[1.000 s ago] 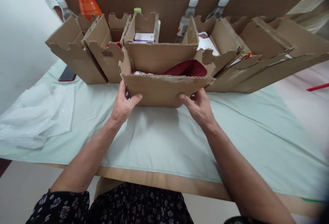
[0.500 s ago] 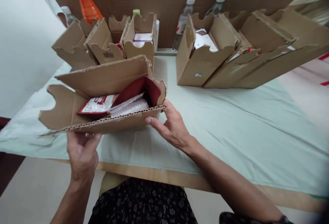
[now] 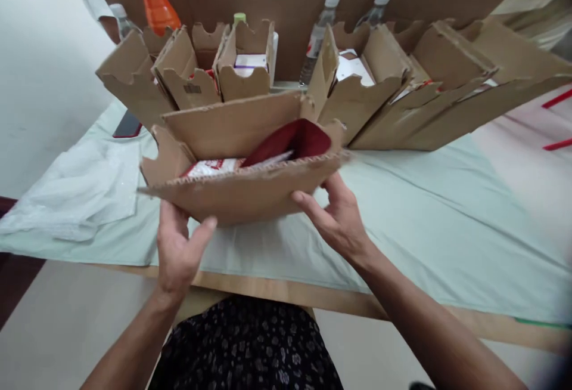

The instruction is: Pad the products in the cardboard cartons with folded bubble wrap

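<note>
Between my two hands, above the cloth, is an open-topped cardboard box point(image 3: 250, 196), slightly blurred by motion. My left hand point(image 3: 181, 247) supports it at the lower left, thumb on the near side and fingers underneath, partly hidden. At the right end, my right hand point(image 3: 337, 217) grips the box with the thumb on its front wall and fingers behind the corner. Inside the box are a dark red pouch point(image 3: 308, 136) and a white and red printed packet point(image 3: 212, 167); their lower parts are hidden by the front wall.
Several cardboard boxes stand in a row at the back, including one with a white carton point(image 3: 353, 68). Behind them are an orange bottle point(image 3: 156, 5) and a clear bottle point(image 3: 317, 38). Clear plastic wrap point(image 3: 84, 187) and a dark phone-like object point(image 3: 127, 124) lie on the pale green cloth point(image 3: 429, 217).
Both hands have moved the box to the right and a little farther back. Its front wall has tipped up, hiding more of the contents. The dark phone-like object now shows at left.
</note>
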A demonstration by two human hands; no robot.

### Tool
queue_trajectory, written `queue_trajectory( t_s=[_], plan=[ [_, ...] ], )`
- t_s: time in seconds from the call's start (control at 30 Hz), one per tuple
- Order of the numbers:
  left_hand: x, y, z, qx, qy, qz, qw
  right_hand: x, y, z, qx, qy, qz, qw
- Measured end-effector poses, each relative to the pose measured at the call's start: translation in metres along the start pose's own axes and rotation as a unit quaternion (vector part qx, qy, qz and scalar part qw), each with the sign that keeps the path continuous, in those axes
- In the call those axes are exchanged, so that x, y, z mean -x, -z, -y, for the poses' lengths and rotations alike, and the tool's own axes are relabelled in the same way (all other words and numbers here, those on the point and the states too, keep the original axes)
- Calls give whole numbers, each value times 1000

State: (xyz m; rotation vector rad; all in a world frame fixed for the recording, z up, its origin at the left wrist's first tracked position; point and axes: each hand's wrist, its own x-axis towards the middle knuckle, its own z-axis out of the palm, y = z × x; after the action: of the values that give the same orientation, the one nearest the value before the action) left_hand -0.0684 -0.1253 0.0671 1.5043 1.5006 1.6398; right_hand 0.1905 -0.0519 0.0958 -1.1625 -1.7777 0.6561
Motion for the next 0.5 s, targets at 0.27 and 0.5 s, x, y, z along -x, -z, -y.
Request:
queue_trajectory(
  t_s=[0.27,0.5],
  plan=[
    [11,-37,-10,-13,-4,18,1000,-21,14,-42,-74,-4,5,997],
    [56,-51,-10,-44,49,1,998,-2,25,-64,-96,-30,-6,995]
  ],
)
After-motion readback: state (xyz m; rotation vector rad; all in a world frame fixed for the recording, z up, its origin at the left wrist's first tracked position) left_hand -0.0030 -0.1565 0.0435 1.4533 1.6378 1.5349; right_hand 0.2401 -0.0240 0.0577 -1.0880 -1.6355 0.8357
